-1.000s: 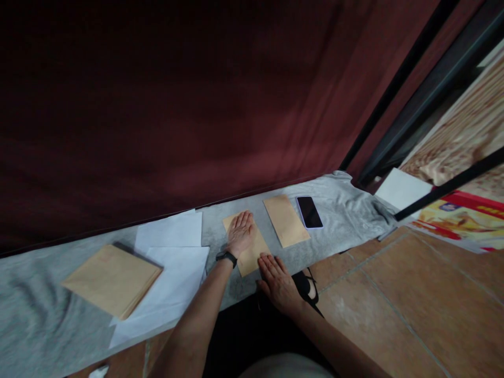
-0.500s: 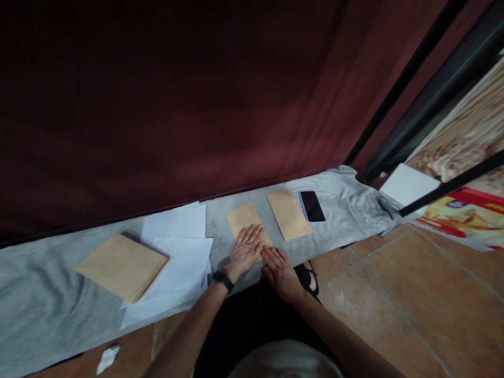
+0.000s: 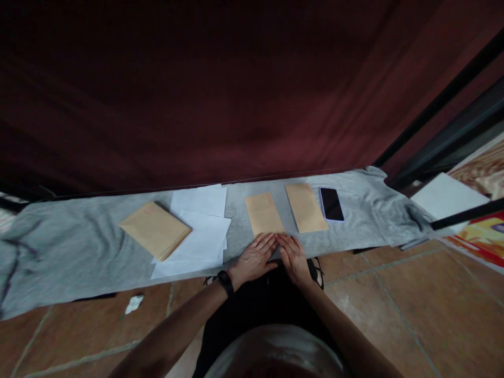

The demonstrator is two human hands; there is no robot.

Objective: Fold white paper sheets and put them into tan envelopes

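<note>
A tan envelope lies on a grey cloth spread along the floor. My left hand, with a black wristband, lies flat on the cloth at the envelope's near edge, fingers stretched out. My right hand lies flat beside it, fingertips touching the same near edge. Neither hand holds anything. A second tan envelope lies just to the right, and a dark phone beside that.
A stack of tan envelopes rests on white paper sheets to the left. A dark red curtain hangs behind. Tiled floor spreads to the right, with a white sheet and a black bar. A paper scrap lies near.
My left hand slid from the envelope's far end back to its near edge. Both hands now lie side by side there. The view shifted left.
</note>
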